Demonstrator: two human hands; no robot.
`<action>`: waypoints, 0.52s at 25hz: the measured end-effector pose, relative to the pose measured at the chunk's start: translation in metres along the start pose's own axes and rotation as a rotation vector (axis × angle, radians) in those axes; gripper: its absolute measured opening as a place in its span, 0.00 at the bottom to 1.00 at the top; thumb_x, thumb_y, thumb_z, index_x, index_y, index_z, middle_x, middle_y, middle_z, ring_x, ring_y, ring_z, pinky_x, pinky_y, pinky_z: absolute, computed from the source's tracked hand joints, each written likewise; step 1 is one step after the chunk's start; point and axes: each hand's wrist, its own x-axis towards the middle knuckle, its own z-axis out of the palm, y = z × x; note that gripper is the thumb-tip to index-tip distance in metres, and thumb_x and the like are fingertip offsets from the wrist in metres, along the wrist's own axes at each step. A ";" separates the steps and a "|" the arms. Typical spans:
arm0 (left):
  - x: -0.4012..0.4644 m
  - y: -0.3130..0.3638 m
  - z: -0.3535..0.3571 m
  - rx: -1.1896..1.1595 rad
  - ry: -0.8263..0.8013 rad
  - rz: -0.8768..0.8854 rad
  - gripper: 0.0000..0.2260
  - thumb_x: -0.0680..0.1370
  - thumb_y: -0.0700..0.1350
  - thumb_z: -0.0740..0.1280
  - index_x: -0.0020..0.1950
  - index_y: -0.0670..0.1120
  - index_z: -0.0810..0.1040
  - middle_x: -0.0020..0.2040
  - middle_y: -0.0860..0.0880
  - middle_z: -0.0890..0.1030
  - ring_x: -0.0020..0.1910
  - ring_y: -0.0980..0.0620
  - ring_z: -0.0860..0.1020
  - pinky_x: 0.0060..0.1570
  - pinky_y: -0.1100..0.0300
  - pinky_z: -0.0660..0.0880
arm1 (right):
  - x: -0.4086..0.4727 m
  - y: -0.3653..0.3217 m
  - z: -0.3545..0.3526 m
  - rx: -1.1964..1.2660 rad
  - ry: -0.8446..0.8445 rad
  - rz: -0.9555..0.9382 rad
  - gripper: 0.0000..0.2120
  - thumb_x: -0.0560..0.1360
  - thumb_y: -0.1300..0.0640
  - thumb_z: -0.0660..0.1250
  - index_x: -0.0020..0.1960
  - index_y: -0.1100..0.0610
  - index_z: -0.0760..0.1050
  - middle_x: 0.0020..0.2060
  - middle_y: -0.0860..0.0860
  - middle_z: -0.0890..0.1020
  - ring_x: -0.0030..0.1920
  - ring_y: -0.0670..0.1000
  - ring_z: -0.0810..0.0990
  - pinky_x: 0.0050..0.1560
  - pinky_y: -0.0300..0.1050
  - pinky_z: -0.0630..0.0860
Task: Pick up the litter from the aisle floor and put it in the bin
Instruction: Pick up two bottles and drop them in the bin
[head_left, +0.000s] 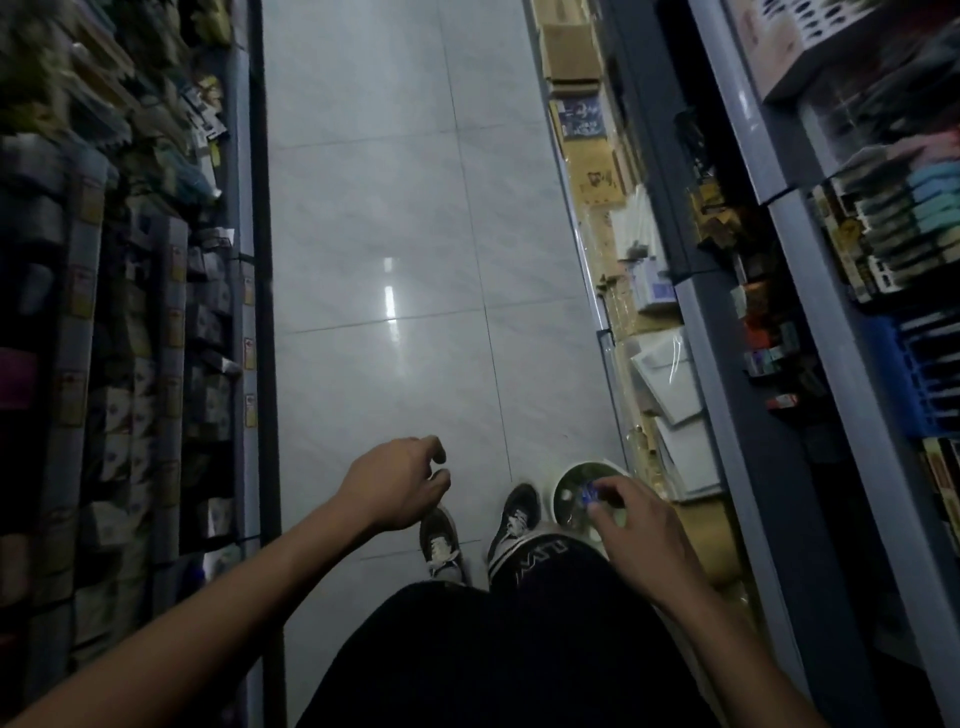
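Litter: small blue-and-white scrap, pinched at the fingers of the right hand, directly above the open mouth of the bin.
Bin: round, pale-rimmed, on the aisle floor just beside the right shoe, against the right-hand shelving.
Left hand: loosely curled, holding nothing, above the floor.
Step, as judged: drop-off. Next calls for releasing the pinch over the opening.
Unclear: litter type blurred; bin contents dim; part of the rim hidden by the hand.
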 end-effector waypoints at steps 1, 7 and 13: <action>0.005 0.000 -0.004 -0.008 0.005 -0.011 0.17 0.81 0.56 0.61 0.66 0.51 0.76 0.57 0.52 0.83 0.53 0.49 0.80 0.52 0.52 0.79 | 0.004 -0.001 -0.003 0.004 -0.004 -0.006 0.13 0.80 0.48 0.65 0.63 0.48 0.77 0.58 0.45 0.79 0.57 0.48 0.78 0.58 0.50 0.77; 0.048 0.000 -0.039 -0.102 0.075 -0.168 0.17 0.80 0.57 0.61 0.65 0.53 0.77 0.54 0.55 0.84 0.51 0.51 0.81 0.52 0.51 0.79 | 0.088 -0.031 -0.036 -0.054 -0.093 -0.141 0.15 0.80 0.47 0.64 0.66 0.47 0.76 0.60 0.43 0.78 0.57 0.45 0.78 0.59 0.49 0.78; 0.067 -0.027 -0.072 -0.180 0.072 -0.338 0.15 0.80 0.57 0.64 0.63 0.52 0.79 0.54 0.52 0.85 0.50 0.51 0.81 0.50 0.53 0.79 | 0.198 -0.118 -0.072 -0.122 -0.142 -0.312 0.18 0.81 0.48 0.63 0.68 0.52 0.76 0.60 0.47 0.79 0.60 0.47 0.78 0.62 0.49 0.77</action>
